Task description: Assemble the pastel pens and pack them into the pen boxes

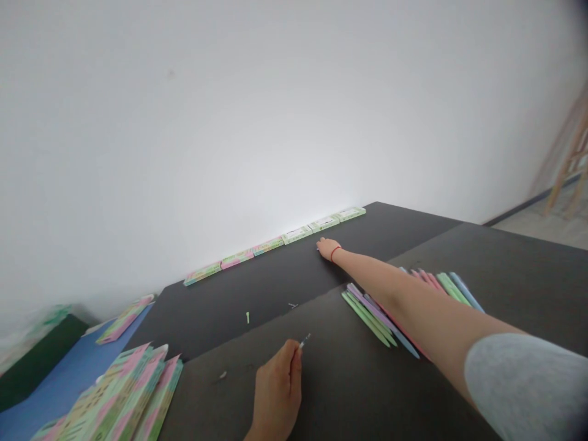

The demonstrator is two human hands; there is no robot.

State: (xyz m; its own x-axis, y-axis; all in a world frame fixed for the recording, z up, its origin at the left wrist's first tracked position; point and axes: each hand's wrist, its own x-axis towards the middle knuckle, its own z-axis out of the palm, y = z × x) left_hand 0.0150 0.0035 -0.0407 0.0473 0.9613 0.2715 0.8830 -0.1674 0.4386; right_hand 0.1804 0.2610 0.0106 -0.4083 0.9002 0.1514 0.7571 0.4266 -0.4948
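Note:
Near the table's front edge, my left hand (pixel 278 389) is closed in a pinch. A small thin whitish piece (pixel 305 340) sticks out between its thumb and forefinger; its kind is unclear. My right hand (pixel 328 248) reaches far across the black table, its fingers curled down close to the tabletop. Something tiny and pale seems to show at those fingertips, too small to name. Beyond that hand, a row of flat printed boxes (pixel 297 234) runs along the wall. A small light-green piece (pixel 247 317) and small greyish pieces (pixel 293 305) lie between the hands.
Green and purple pen-like sticks (pixel 370 315) lie under my right forearm, with pink, green and blue ones (pixel 452 288) beyond it. Printed packs (pixel 124 392) are stacked at the lower left. Another pack (pixel 126 318) rests on a blue surface (pixel 59 373) beside a dark box (pixel 43 361).

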